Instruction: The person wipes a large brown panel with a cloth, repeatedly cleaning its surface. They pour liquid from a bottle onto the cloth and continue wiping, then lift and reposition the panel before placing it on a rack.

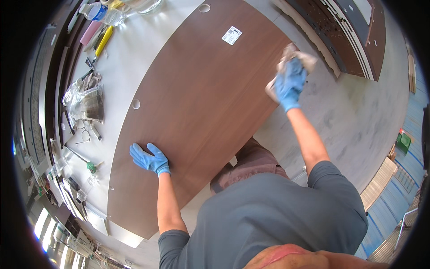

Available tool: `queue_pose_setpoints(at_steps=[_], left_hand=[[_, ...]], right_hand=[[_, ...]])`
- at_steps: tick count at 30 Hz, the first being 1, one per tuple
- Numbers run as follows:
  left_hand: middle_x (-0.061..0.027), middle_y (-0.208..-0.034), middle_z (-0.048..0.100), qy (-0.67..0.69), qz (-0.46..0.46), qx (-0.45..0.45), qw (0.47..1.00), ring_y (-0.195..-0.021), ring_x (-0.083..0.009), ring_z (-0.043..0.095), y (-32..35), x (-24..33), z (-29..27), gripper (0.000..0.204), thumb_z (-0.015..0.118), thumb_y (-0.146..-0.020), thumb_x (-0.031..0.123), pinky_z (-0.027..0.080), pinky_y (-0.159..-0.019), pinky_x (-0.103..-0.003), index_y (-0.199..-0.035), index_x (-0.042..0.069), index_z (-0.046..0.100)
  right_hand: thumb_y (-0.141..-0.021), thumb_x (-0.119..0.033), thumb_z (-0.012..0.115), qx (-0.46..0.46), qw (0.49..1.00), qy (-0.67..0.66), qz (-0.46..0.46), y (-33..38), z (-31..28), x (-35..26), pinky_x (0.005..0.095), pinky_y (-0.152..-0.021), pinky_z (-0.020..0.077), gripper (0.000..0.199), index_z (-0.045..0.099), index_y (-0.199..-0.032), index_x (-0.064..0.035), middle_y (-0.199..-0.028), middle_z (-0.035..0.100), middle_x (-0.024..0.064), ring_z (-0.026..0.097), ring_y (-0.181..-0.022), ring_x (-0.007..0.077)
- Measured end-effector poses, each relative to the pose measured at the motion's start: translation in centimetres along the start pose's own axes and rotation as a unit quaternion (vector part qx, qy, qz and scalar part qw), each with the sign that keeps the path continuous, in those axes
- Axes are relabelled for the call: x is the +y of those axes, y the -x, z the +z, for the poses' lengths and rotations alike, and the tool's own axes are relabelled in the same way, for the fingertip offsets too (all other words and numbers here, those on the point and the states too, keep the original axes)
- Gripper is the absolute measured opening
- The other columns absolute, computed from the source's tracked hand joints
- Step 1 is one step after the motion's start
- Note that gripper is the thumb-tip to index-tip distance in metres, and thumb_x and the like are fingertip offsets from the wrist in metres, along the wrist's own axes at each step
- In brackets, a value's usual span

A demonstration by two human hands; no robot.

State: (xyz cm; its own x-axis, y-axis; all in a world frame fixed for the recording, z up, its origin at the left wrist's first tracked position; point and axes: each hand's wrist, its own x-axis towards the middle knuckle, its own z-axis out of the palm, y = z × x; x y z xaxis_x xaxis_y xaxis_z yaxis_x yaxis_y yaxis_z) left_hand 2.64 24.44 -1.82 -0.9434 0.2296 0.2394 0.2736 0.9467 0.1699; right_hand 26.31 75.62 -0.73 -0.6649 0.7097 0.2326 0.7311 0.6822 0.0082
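A large brown wood-grain panel [201, 94] lies flat before me on a white work surface. My left hand [151, 159], in a blue glove, rests flat on the panel's left part with its fingers stretched out. Toward the far right edge of the panel, my right hand [291, 83], also gloved in blue, is closed on a pale beige cloth [309, 59]. The cloth bunches out around the fingers and lies at the panel's edge; hand and cloth are slightly blurred. A white printed label [231, 35] sticks to the panel's far part. Round pale spots [135, 104] show along its left edge.
Left of the panel, the white surface [130, 62] carries a water bottle [102, 13], a yellow-handled cutter [104, 41], clear plastic bags [87, 103], scissors [83, 131] and a green-handled tool [91, 167]. More dark panels [345, 40] stand at the far right. A green container [403, 142] sits farther right.
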Motion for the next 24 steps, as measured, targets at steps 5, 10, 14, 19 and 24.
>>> queue_pose_setpoints(at_steps=[5,10,14,19,24], left_hand=[[-0.0234,-0.163,0.047,-0.004,0.001,0.002,1.0,-0.155,-0.0419,0.038,0.1,-0.2,0.0,0.066,0.059,-0.106,0.041,0.022,-0.128,-0.06,-0.156,-0.001,0.049],[-0.0242,-0.162,0.047,0.003,-0.005,-0.008,1.0,-0.154,-0.0423,0.038,-0.2,-0.1,-0.1,0.067,0.06,-0.104,0.04,0.022,-0.128,-0.059,-0.155,-0.002,0.049],[-0.0247,-0.162,0.047,0.008,-0.013,-0.013,1.0,-0.154,-0.0425,0.039,-0.3,-0.2,-0.1,0.067,0.06,-0.104,0.039,0.023,-0.128,-0.058,-0.155,-0.003,0.05],[-0.0245,-0.162,0.047,0.006,-0.016,-0.019,1.0,-0.154,-0.0427,0.039,-0.3,0.0,-0.3,0.066,0.06,-0.104,0.038,0.023,-0.128,-0.058,-0.155,-0.003,0.049],[-0.0242,-0.163,0.047,0.003,-0.007,-0.014,1.0,-0.154,-0.0431,0.038,-0.4,0.1,-0.3,0.066,0.06,-0.104,0.037,0.023,-0.128,-0.059,-0.156,-0.002,0.047]], right_hand=[[-0.1,-0.012,0.052,-0.351,0.777,-0.46,-0.249,10.0,-5.9,-17.7,0.0475,-0.118,0.0422,0.044,0.056,-0.144,-0.0078,-0.135,0.065,0.0116,0.06,-0.131,0.0272],[-0.098,-0.017,0.062,-0.037,0.756,-0.393,-0.522,6.7,-2.2,-29.4,0.0399,-0.119,0.0441,0.036,0.067,-0.133,-0.01,-0.14,0.066,0.0091,0.06,-0.134,0.0264],[-0.096,-0.018,0.061,-0.074,0.853,-0.34,-0.389,-9.0,1.1,-28.0,0.0419,-0.114,0.0481,0.037,0.063,-0.132,-0.0111,-0.141,0.062,0.0151,0.06,-0.132,0.0316],[-0.099,-0.032,0.055,-0.078,0.964,-0.081,-0.24,-26.1,4.0,-12.7,0.0464,-0.109,0.0465,0.044,0.061,-0.133,-0.004,-0.141,0.062,0.0216,0.06,-0.13,0.0364],[-0.103,-0.034,0.058,0.046,0.964,-0.123,-0.231,-16.1,5.0,-1.5,0.0468,-0.127,0.0311,0.061,0.049,-0.157,-0.0079,-0.166,0.046,0.0156,0.043,-0.153,0.0332]])
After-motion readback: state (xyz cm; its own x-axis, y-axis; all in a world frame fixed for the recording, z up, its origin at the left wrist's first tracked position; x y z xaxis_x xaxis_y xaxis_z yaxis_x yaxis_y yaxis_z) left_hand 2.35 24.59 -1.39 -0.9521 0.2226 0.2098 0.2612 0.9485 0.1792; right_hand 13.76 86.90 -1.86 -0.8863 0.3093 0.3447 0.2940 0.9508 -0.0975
